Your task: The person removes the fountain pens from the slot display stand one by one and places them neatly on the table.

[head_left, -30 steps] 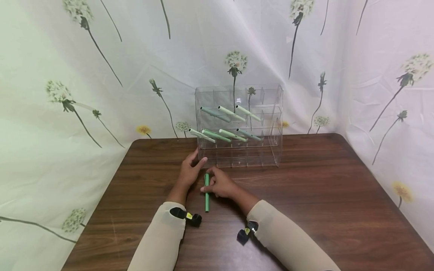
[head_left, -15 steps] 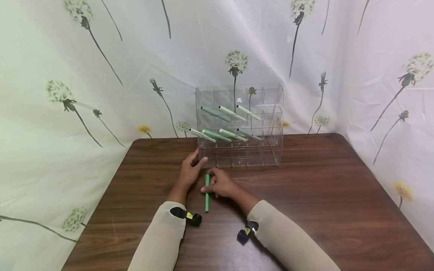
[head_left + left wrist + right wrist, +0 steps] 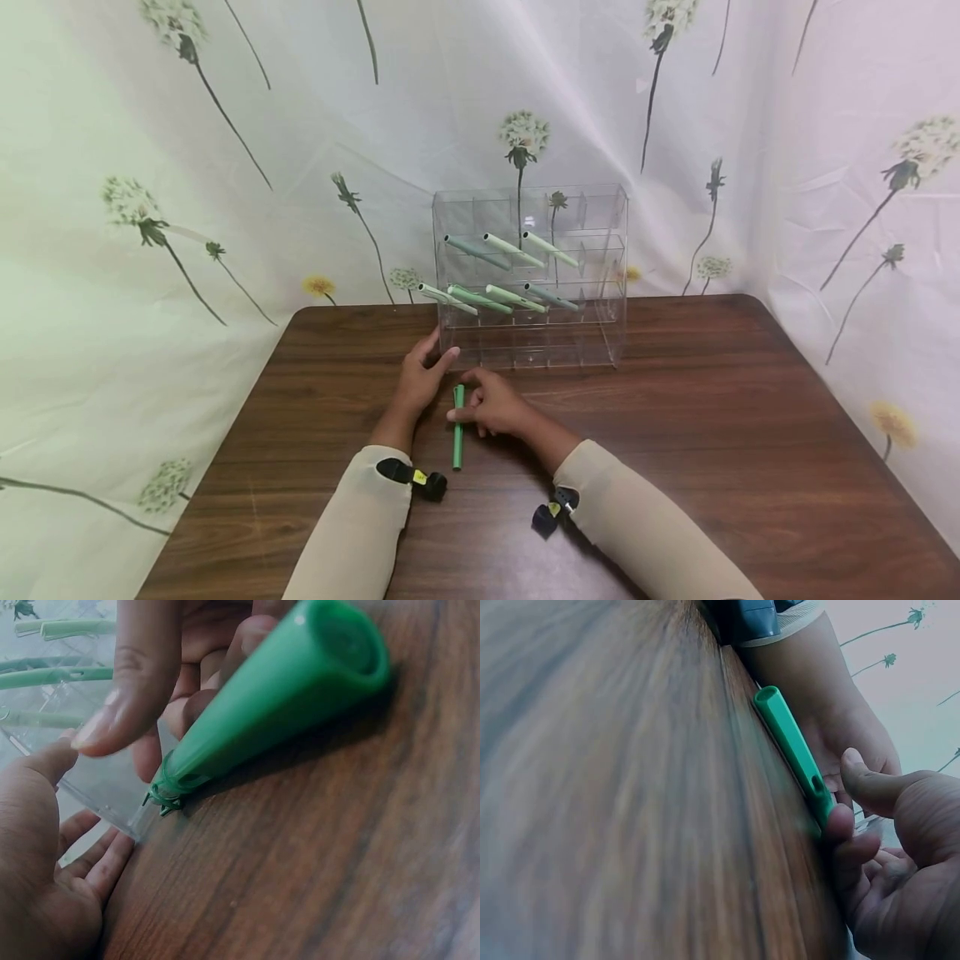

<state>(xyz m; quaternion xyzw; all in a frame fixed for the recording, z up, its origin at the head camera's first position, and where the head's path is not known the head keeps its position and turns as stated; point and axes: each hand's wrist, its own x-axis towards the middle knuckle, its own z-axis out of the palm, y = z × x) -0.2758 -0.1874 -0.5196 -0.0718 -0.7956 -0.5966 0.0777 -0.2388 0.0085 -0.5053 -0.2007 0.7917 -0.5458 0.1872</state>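
A green pen (image 3: 457,446) lies on the wooden table in front of a clear plastic pen rack (image 3: 617,287), its clip end toward the rack. My right hand (image 3: 498,408) is over the pen from the right; the right wrist view shows the thumb (image 3: 870,784) raised apart from it and loosely curled fingers close beside its far end. At the rack's lower left corner, my left hand (image 3: 416,385) holds the rack, thumb in front and fingers along the side. In the left wrist view the pen's (image 3: 255,705) near end looms large.
Several pens in pale and darker greens (image 3: 517,298) stick out of the rack's middle tiers, slanting toward the left. Behind the table (image 3: 712,433) hangs a white cloth (image 3: 285,167) printed with dandelions. Both wrists wear black straps with small cameras (image 3: 545,518).
My right hand and forearm have shifted slightly to the right, the thumb tip moving a little along with them. The left hand, rack and green pen look almost unchanged.
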